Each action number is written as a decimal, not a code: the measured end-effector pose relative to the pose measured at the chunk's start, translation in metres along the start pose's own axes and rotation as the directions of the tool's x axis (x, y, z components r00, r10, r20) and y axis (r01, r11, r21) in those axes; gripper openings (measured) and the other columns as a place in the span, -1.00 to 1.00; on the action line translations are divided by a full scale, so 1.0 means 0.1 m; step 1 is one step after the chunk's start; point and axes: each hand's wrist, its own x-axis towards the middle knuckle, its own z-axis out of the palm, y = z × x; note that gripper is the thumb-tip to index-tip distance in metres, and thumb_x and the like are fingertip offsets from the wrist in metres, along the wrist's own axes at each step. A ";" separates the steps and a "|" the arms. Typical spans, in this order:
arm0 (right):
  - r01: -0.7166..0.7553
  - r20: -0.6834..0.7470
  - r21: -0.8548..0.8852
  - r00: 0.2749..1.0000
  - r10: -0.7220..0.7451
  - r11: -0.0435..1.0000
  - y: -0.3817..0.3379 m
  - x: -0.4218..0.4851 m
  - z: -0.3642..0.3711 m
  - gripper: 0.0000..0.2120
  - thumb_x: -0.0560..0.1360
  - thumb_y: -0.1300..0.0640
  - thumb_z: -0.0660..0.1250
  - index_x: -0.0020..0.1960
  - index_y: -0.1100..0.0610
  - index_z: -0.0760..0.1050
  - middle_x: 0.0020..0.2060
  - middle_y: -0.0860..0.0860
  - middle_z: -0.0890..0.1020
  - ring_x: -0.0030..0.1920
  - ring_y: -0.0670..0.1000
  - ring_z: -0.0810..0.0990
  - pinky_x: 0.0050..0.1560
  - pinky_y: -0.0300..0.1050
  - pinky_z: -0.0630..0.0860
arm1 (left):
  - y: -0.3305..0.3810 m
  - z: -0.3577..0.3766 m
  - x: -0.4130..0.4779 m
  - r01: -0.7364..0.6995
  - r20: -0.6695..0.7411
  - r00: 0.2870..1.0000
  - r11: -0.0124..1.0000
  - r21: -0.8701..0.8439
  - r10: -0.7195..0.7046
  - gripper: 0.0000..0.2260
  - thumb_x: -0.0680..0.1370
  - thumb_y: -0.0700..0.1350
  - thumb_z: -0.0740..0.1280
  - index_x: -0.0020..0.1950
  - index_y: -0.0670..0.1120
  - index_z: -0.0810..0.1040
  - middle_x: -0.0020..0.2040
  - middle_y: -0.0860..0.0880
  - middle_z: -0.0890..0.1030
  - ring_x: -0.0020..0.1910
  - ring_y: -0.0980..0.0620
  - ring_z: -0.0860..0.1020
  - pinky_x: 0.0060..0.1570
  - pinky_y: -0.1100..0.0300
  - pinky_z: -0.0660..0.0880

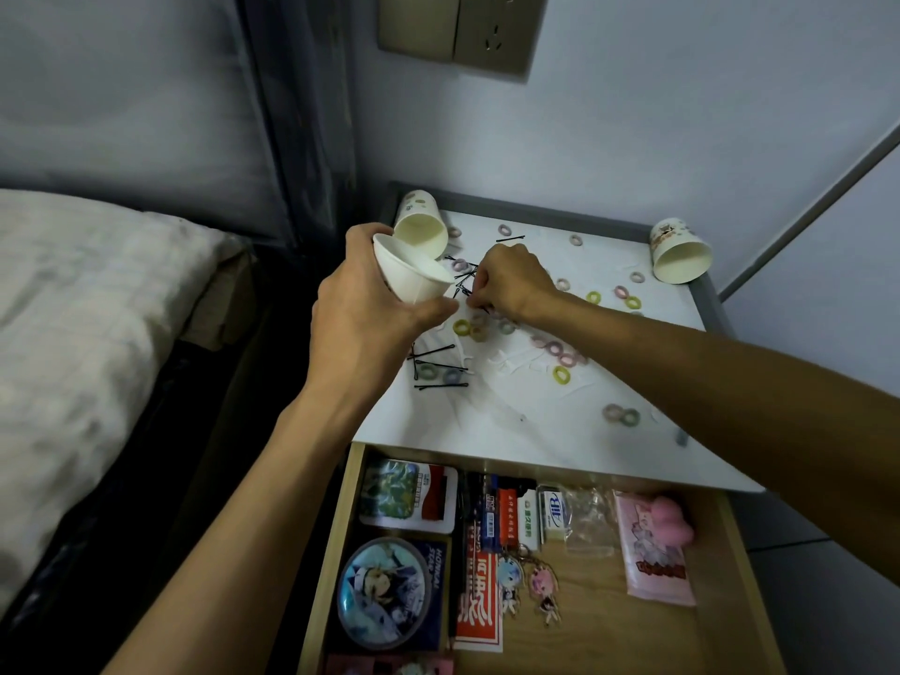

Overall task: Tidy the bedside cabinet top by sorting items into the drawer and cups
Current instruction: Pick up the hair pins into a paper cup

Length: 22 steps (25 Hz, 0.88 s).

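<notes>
The right hand (pixel 511 280) shows only its back, so the tips of its fingers (pixel 479 298) are hidden among the hairpins (pixel 462 280) at centre frame; whether they pinch one cannot be told. The left hand (pixel 360 314) covers the base of the paper cup (pixel 411 277). The bottom edge cuts off the drawer (pixel 336 528), the top edge the wall socket (pixel 492 29). Two hair ties (pixel 621 415) at the worktop's (pixel 511 445) lower right are blurred, and a small grey thing (pixel 682 437) nearby is too smeared to name.
</notes>
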 end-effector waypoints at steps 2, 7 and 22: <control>-0.029 0.007 -0.036 1.000 0.030 0.999 -0.05 0.00 0.02 -0.82 0.41 0.10 0.49 -0.04 0.17 0.63 -0.14 0.14 0.66 -0.07 0.15 0.62 -0.10 -0.09 0.55 | -0.02 0.00 0.01 0.004 -0.003 1.000 1.000 0.003 -0.004 -0.36 0.31 0.01 0.59 0.29 0.03 0.36 -0.04 0.15 0.48 -0.05 0.07 0.51 -0.09 0.22 0.49; -0.037 0.105 -0.147 0.993 0.053 0.988 -0.08 -0.07 -0.05 -0.87 0.48 0.14 0.39 -0.12 0.18 0.47 -0.17 0.10 0.52 -0.15 0.15 0.51 -0.19 -0.11 0.37 | -0.02 -0.01 0.00 0.004 0.001 1.000 1.000 0.003 -0.004 -0.34 0.31 0.01 0.59 0.32 0.01 0.36 0.02 0.11 0.49 -0.03 0.07 0.51 -0.09 0.23 0.45; -0.049 0.046 -0.117 0.997 0.055 0.992 0.07 -0.10 -0.05 -0.89 0.42 0.15 0.44 -0.09 0.17 0.62 -0.15 0.11 0.65 -0.13 0.16 0.61 -0.11 -0.06 0.55 | 0.01 0.03 -0.02 0.012 0.015 1.000 1.000 0.005 -0.012 -0.33 0.31 0.02 0.59 0.31 0.02 0.36 0.05 0.07 0.53 0.01 0.01 0.55 0.00 0.02 0.58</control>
